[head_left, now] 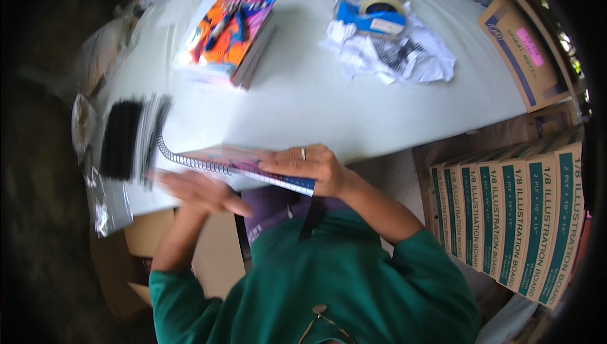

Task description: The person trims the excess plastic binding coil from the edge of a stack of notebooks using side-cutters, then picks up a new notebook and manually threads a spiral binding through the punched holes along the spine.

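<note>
head view: a spiral-bound notebook [253,168] lies at the near edge of the pale worktop [316,104], right in front of the person's green-sleeved body. the right hand [303,165], with a ring on one finger, lies flat on top of the notebook's cover, fingers stretched toward the wire spine, pressing rather than gripping. the left hand [199,192] is blurred, open with fingers spread, just below and to the left of the spine end of the notebook; whether it touches the notebook cannot be told. the two hands are apart, with the notebook between and under them. to the left of the notebook's coil sits a blurred black stack of binding combs [126,138]. farther back on the worktop lies a pile of colourful booklets [227,34] with pens on top, and to the right of it a tape dispenser [378,15] resting on crumpled white paper [404,56]. off the right edge of the worktop stands a row of teal-and-white cardboard boxes [518,217]
</note>
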### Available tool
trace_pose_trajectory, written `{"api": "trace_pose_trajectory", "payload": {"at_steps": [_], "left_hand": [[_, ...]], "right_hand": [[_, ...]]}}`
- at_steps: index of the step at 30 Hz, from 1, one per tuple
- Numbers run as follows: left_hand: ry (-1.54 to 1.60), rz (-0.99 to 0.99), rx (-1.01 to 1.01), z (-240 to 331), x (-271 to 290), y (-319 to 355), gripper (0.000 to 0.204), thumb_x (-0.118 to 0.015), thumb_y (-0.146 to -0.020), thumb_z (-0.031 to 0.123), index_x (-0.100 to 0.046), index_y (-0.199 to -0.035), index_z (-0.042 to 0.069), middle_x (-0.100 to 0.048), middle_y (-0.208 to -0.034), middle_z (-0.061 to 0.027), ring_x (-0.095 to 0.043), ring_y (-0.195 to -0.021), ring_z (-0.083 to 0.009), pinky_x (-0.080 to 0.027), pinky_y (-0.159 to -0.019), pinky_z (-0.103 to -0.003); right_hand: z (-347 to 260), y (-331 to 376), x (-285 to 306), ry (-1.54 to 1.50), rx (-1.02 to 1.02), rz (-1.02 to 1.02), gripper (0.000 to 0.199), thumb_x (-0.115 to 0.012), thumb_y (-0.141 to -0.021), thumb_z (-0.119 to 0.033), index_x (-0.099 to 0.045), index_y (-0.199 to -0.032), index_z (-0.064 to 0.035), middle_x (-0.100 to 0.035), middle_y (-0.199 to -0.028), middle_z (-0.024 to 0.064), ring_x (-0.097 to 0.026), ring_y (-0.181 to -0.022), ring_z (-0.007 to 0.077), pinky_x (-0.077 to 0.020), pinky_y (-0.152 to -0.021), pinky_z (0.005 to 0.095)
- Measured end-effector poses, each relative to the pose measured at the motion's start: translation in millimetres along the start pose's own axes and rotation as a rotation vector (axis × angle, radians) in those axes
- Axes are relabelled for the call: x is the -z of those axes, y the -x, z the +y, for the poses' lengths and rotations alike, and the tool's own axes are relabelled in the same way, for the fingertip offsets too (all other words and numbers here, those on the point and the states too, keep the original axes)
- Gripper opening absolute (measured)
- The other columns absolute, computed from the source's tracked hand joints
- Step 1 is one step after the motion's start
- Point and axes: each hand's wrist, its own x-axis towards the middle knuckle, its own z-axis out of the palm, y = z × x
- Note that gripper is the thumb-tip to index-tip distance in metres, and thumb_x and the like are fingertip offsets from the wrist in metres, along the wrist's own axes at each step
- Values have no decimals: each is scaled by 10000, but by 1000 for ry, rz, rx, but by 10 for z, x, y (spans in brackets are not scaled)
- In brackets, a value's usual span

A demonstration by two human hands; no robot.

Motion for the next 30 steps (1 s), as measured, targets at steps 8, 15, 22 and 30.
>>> {"api": "trace_pose_trajectory", "payload": {"at_steps": [8,15,22,30], "left_hand": [[-279,90,-358,-48,236,-657,1036,-306,-783,775,-218,-1358,-82,-272,-1365,-292,-275,-1252,-489,-114,-1082,-513],[-77,78,19,263,-39,-403,937,-364,-727,799,-410,-1335,87,-524,-1214,-174,-348,-1261,-401,-354,-904,-630],[-40,84,-14,237,-78,-574,992,-404,-744,766,-282,-1368,5,-224,-1389,-291,-231,-1285,-480,-177,-1017,-628],[-193,51,-1,307,14,-968,878,-467,-775,700,-361,-1335,32,-307,-1336,-294,-213,-1287,-474,-199,-1006,-593]], "right_hand": [[37,-37,-53,52,13,125,397,-645,-697,10,-622,-1093,0,-657,-1015,155,-661,-888,275,-539,-755,339],[-17,-81,-126,39,-63,116,450,-631,-666,48,-601,-1113,0,-655,-1025,131,-660,-885,269,-539,-750,336],[-79,-104,-195,67,-116,87,472,-634,-658,15,-597,-1128,-14,-654,-1033,133,-657,-882,280,-538,-753,340],[-7,-105,-204,90,-69,116,416,-626,-699,-21,-601,-1113,-13,-655,-1028,127,-657,-889,269,-526,-786,365]]}}
